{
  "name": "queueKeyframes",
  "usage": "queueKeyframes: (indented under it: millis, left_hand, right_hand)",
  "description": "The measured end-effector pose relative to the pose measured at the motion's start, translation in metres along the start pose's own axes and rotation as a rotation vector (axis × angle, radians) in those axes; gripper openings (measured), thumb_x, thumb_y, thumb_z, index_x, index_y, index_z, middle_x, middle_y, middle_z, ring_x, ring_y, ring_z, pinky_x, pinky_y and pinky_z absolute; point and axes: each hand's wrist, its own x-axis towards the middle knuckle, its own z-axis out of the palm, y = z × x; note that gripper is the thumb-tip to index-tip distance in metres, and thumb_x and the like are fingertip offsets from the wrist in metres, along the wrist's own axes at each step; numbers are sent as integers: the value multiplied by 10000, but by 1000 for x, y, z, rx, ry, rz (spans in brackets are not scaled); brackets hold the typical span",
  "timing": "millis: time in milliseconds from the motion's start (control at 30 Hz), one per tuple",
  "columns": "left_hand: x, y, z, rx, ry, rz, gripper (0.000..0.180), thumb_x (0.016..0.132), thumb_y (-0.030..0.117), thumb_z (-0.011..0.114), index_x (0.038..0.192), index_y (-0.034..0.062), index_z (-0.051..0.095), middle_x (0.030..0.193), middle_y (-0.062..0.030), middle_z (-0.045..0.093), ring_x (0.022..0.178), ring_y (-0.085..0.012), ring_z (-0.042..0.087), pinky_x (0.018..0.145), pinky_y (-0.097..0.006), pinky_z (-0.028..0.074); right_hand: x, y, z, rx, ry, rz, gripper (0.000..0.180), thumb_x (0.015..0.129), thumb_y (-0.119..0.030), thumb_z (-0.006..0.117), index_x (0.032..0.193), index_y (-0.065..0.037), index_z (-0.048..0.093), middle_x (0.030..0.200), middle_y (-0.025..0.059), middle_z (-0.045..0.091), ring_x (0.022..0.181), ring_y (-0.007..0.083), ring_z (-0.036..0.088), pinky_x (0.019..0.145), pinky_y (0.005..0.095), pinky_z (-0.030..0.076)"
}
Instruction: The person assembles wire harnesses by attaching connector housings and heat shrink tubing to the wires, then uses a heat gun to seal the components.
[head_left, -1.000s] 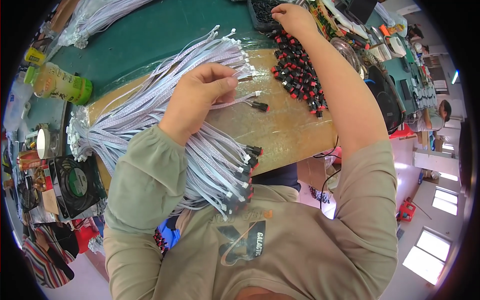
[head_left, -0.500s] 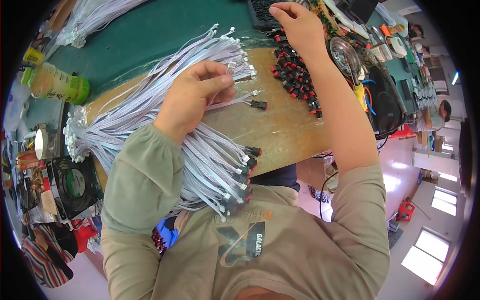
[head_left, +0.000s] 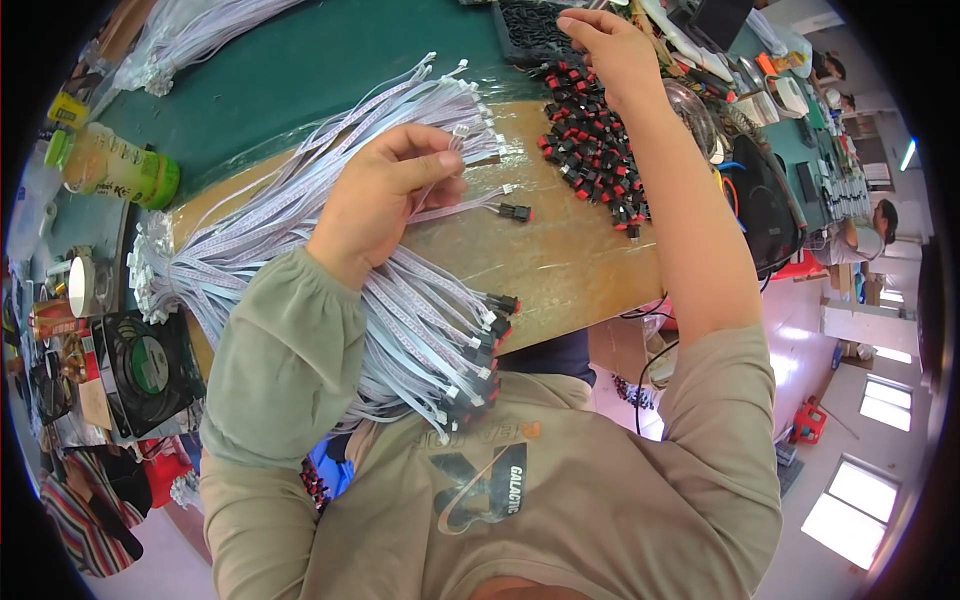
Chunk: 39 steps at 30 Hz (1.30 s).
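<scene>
My left hand [head_left: 385,190] is closed in a pinch on a thin ribbon cable, whose small white connector [head_left: 460,132] pokes up past the fingertips. Beneath that hand lies a large fanned bundle of white ribbon cables [head_left: 300,225], many ending in white plugs. One cable with a black-and-red connector [head_left: 515,213] lies just to the right. At the far side, my right hand [head_left: 620,60] has thumb and fingers drawn together near a black tray of small dark parts [head_left: 530,30]; what they hold, if anything, is too small to make out.
A heap of black-and-red connectors [head_left: 590,150] lies beside my right forearm. At the left stand a green-capped bottle [head_left: 120,170], a white cup [head_left: 85,287] and a black fan [head_left: 145,370]. Tools and a round metal dish [head_left: 688,105] crowd the right side. Other people are farther off.
My right hand has shifted a little to the right, from the tray's middle toward its right edge. My left hand keeps its pinch on the cable, nearly still.
</scene>
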Motion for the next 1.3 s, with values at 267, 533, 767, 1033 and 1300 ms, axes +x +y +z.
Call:
queueKeyframes:
  millis: [267, 533, 767, 1033, 1300]
  left_hand:
    - [2, -2, -1, -28, -8, -5, 139, 860, 68, 665, 983, 30, 613, 899, -42, 636, 793, -149, 629, 751, -284, 526]
    - [1, -1, 0, -8, -12, -5, 134, 889, 90, 635, 1004, 49, 581, 885, -40, 635, 816, -154, 624, 777, -304, 510]
    - [1, -2, -1, 1, -17, -1, 129, 890, 89, 634, 1001, 48, 582, 885, -39, 634, 815, -154, 625, 777, -305, 511]
    - [1, -2, 0, -20, -7, 15, 126, 863, 64, 666, 977, 38, 622, 903, -41, 646, 803, -154, 633, 756, -282, 526]
    - [1, -1, 0, 5, -16, 5, 129, 890, 90, 637, 998, 52, 580, 886, -40, 636, 819, -154, 628, 779, -304, 509]
  right_hand:
    - [-94, 6, 22, 349, -491, 70, 230, 867, -197, 683, 1020, -26, 662, 829, -21, 619, 724, 56, 530, 656, 202, 427]
    - [-111, 4, 27, 578, -426, 146, 189, 853, -160, 692, 952, -1, 669, 761, -13, 602, 668, 56, 498, 598, 205, 386]
    - [-111, 13, 28, 620, -440, 192, 201, 854, -168, 695, 972, -9, 659, 794, -12, 613, 670, 60, 509, 604, 206, 394]
    - [-112, 15, 28, 712, -447, 249, 167, 867, -170, 681, 965, -37, 662, 832, -15, 622, 730, 63, 525, 632, 213, 405]
    - [-114, 14, 29, 682, -431, 239, 171, 864, -172, 683, 970, -39, 660, 829, -14, 623, 722, 64, 525, 632, 214, 407]
